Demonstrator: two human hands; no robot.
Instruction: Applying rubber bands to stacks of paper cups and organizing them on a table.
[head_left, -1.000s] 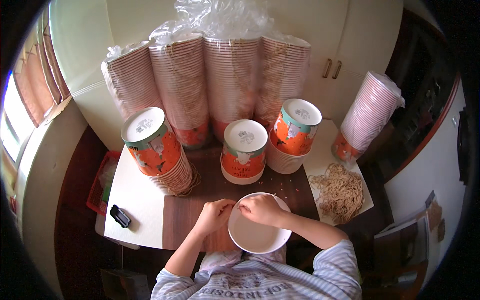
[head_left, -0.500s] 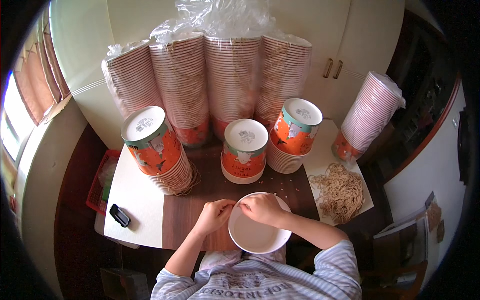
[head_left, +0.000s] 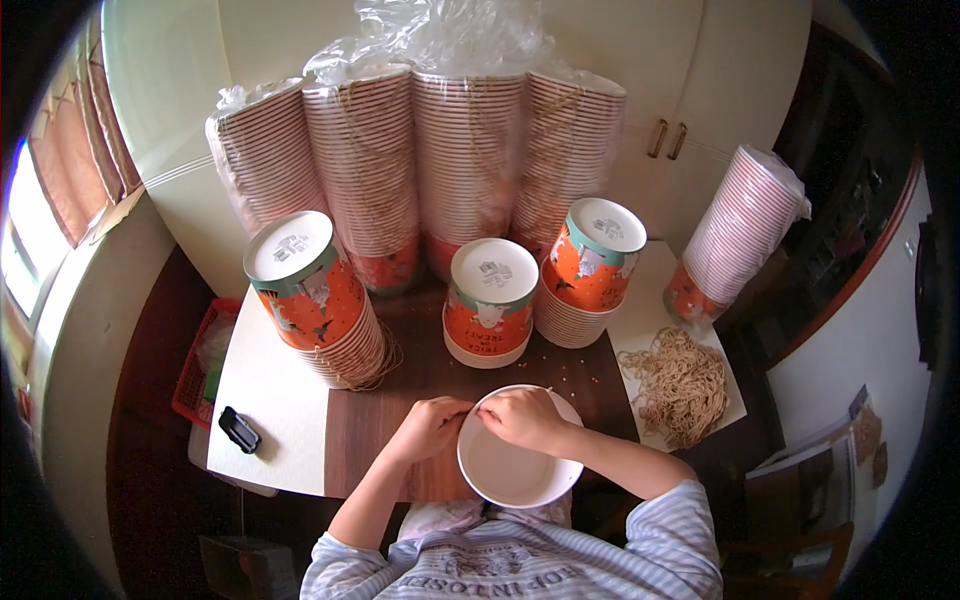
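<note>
both hands, left hand and right hand, pinch the white paper bowl at its rim.

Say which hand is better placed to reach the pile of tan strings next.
Right, probably. The right hand sits on the white cup's rim, on the same side as the tan string pile, with bare table between. The left hand would have to cross over the cup.

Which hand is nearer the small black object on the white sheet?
Left. The left hand is at the white bowl's left rim, on the black object's side; the right hand is over the bowl, farther away.
</note>
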